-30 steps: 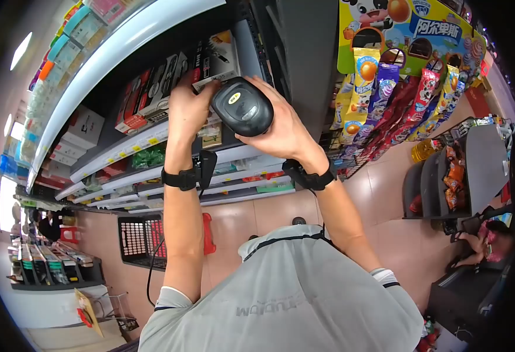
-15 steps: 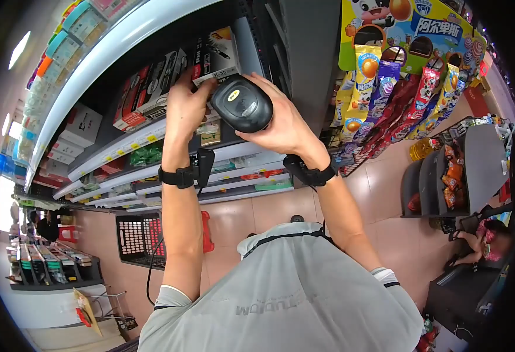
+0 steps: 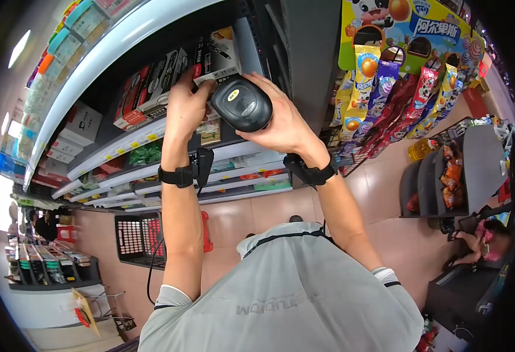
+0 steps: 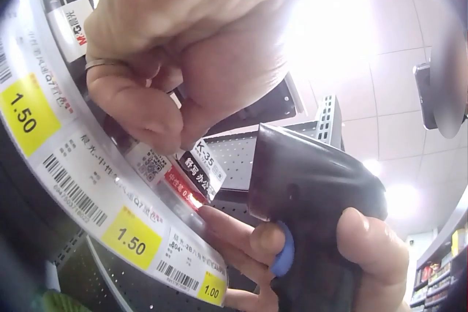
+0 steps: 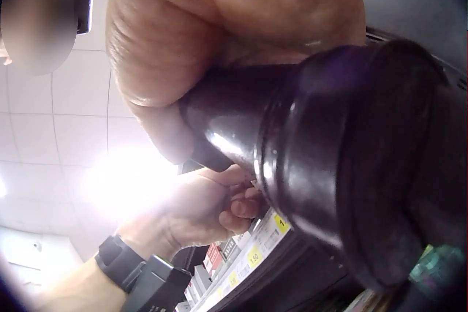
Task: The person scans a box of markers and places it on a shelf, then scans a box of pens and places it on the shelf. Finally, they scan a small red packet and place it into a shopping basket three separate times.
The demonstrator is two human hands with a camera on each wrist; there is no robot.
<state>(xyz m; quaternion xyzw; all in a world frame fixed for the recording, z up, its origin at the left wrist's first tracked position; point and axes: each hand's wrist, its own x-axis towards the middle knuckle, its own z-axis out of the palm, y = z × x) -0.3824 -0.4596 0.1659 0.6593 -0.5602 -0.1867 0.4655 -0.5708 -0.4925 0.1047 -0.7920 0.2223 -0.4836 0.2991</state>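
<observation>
My right hand (image 3: 286,124) grips a black barcode scanner (image 3: 242,108) by its handle, the scanner's rounded back turned up to the head camera. In the left wrist view a finger lies at its blue trigger (image 4: 284,250), and its front faces the shelf. My left hand (image 3: 185,111) pinches the near corner of a pen box (image 3: 219,51) marked K-35, thumb at its front and fingers at its left side. That box stands on the shelf just beyond the scanner. Part of its front is hidden behind the hand and scanner.
More pen boxes (image 3: 157,82) stand to the left on the same shelf. Price labels (image 4: 131,240) run along the shelf edge. Candy packs (image 3: 366,76) hang from a rack at the right. A black basket (image 3: 129,240) sits on the floor, and a person (image 3: 483,243) is at far right.
Both hands and the scanner shift very slightly in the head view, and more of the K-35 box's front shows than a second ago. The grips look the same.
</observation>
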